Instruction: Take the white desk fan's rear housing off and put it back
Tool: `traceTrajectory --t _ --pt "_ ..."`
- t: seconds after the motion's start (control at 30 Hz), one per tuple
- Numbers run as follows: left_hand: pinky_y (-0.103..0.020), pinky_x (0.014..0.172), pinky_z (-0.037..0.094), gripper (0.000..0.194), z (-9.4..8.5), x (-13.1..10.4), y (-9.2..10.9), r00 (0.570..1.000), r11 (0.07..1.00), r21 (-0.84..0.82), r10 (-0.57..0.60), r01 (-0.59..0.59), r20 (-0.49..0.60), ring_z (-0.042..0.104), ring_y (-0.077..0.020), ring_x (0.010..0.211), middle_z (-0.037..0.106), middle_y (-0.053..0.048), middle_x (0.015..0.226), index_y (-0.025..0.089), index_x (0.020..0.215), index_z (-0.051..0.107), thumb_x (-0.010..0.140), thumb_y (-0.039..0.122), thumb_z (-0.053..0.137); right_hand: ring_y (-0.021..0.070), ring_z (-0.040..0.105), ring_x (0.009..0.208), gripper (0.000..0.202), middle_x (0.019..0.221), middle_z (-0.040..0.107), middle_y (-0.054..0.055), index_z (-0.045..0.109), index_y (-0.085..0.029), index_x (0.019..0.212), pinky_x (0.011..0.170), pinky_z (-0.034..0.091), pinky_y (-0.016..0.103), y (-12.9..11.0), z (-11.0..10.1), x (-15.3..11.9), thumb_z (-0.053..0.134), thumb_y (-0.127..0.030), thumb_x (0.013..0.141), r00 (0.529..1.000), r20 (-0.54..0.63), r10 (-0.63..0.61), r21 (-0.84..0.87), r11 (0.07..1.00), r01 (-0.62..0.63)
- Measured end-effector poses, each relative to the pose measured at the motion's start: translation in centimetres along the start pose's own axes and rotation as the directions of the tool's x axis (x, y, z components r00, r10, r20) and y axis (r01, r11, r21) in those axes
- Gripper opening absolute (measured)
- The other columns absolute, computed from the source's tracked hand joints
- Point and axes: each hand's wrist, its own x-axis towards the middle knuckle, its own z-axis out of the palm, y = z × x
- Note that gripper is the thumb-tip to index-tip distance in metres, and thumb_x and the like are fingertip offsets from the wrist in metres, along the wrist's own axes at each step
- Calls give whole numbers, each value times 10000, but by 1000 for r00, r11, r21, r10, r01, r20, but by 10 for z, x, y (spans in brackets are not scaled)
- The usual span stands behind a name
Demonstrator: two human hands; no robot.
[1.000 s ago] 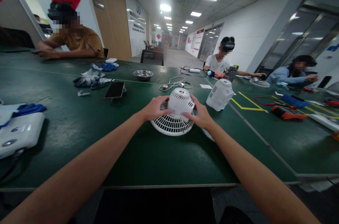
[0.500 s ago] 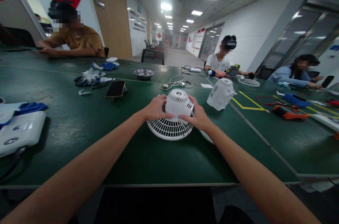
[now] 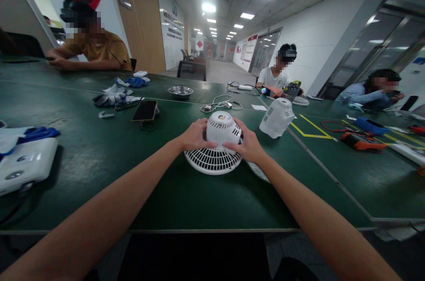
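A white fan motor housing (image 3: pixel 222 129) with slots around its top stands over a round white fan grille (image 3: pixel 212 163) on the green table in front of me. My left hand (image 3: pixel 195 134) is closed around the housing's left side, its thumb on the front. My right hand (image 3: pixel 249 143) grips the opposite side, with the thumb low on the front near the other thumb. Where the housing meets the grille is partly hidden by my hands. To the right, apart from my hands, stands a second white slotted plastic cover (image 3: pixel 277 118).
Beyond the grille lie a white cable (image 3: pixel 221 103) and a metal bowl (image 3: pixel 180 91). A phone (image 3: pixel 144 111) and gloves (image 3: pixel 116 95) are at the left, with a white device (image 3: pixel 28 166) nearer. An orange-black meter (image 3: pixel 361 143) lies right. Several people sit around the table.
My hands keep their hold on the housing, which has shifted very slightly left. Across the table, a co-worker's grille has moved left, and the person at the far right has raised their hands.
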Motion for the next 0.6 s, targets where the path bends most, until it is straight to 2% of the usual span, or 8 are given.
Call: traceTrajectory --t 0.2,0.4,0.5,0.6 --pt "-577 994 435 764 1 -1 0 1000 999 46 9 -8 -16 542 -378 1182 592 -166 1303 194 1343 605 719 605 763 364 571 1293 912 1466 556 136 388 -243 1521 1116 426 597 3 0 -1 800 -507 751 999 -17 -45 -79 996 44" --pt "-568 1002 454 690 1 1 -6 997 999 34 44 -42 -58 595 -367 1164 645 -166 1282 174 1320 613 744 522 767 410 568 1271 954 1468 539 168 316 -235 1552 1089 418 628 0 -5 -4 766 -535 766 999 18 -45 -192 980 48" --pt "-542 1031 456 647 0 0 -8 995 998 -54 27 -32 -92 625 -339 1179 669 -149 1281 189 1413 533 840 448 682 352 691 969 1013 1191 693 133 147 -253 1602 922 522 591 -6 -7 -7 719 -524 811 996 84 15 -114 993 -5" --pt "-560 1067 434 769 -1 -3 -4 996 984 -166 49 -61 -73 595 -351 1256 632 -156 1365 226 1553 355 877 454 640 244 650 663 987 851 702 31 69 -261 1609 749 562 490 -9 -6 -9 672 -471 856 990 126 70 12 997 -72"
